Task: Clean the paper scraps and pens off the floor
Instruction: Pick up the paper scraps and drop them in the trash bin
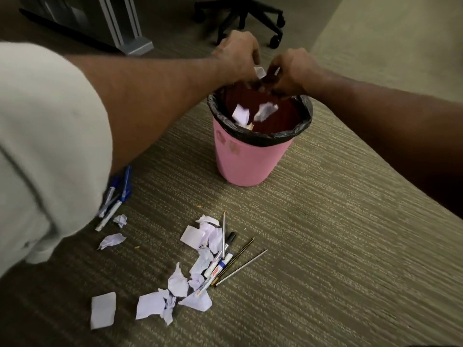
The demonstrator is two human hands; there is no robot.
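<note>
Closest to us, our pale sleeve (37,146) hangs over the blue pens (120,194) lying on the carpet (325,246). Our left hand (238,55) and right hand (292,71) meet fingers-down above the pink bin (245,159), so the falling scraps (265,111) land inside. Blur hides whether either hand grips the white scrap (259,71) between them. More paper scraps (198,246) and markers (220,264) wait nearer us.
</note>
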